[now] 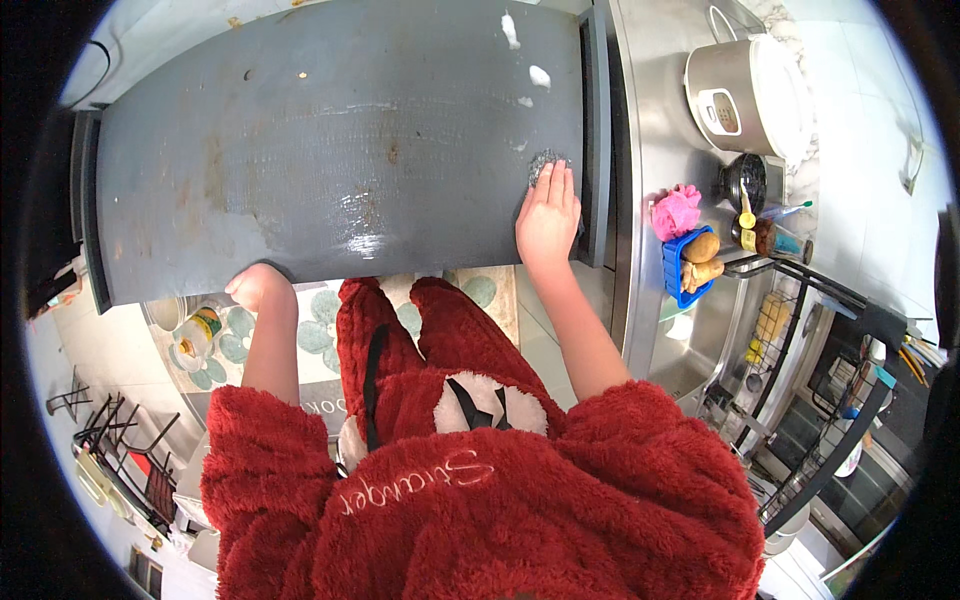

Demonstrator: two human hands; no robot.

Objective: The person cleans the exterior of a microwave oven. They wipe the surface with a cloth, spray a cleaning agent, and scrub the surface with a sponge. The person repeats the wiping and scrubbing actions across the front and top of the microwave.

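Observation:
A dark grey panel (285, 172) with raised side rails spreads out before me, wet and marked with brown stains. My right hand (549, 221) lies palm down near its right rail, fingers together, pressing on a steel wool scrubber (547, 165). Most of the scrubber is covered by the fingers. White foam (539, 76) sits in several blobs beyond that hand along the right side. At the near left edge rests my left hand (262, 289), its fingers curled. Whether it grips the edge is hidden.
A steel counter (652, 120) runs along the right. On it stand a rice cooker (750, 97), a pink mesh scrubber (676, 211) and a blue basket (673, 262) holding potatoes and ginger. Nearer are a sink (701, 337) and a black dish rack (806, 281). An oil bottle (196, 330) is at lower left.

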